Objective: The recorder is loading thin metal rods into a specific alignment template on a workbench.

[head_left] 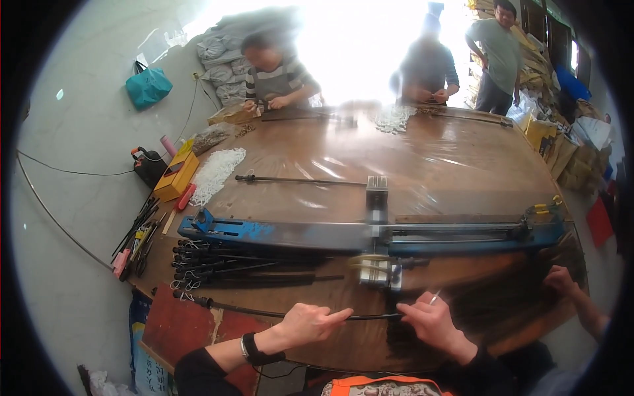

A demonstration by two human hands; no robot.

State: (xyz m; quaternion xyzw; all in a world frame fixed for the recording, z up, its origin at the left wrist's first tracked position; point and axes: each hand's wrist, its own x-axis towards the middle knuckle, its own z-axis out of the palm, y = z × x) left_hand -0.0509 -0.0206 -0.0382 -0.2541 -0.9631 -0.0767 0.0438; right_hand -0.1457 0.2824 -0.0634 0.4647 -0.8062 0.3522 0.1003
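Nearest the lens, low centre of frame: both own forearms come up from the bottom edge, black band on the left wrist. Left hand (309,323) closed w/ thumb and fingers pinched around a thin black rod (264,311); rod lies across the near edge of the brown surface (449,165), running from lower left toward centre. Right hand (432,321) grips the same rod's right end, fingers curled, a small pale bit sticking up from the fingertips, can't tell what it is. Just above the hands a small metal fixture (380,269), blurred. Left of it a bundle of similar black rods (244,267) stacked on the surface. Behind those a long blue jig (370,232) spans mid frame, left to right. One more rod (300,179) lies alone further up. Another person's hand (560,278) at right edge, near a dark pile. White heap (216,173) and yellow box (176,175) at upper left. Three people stand at the far side, top of frame
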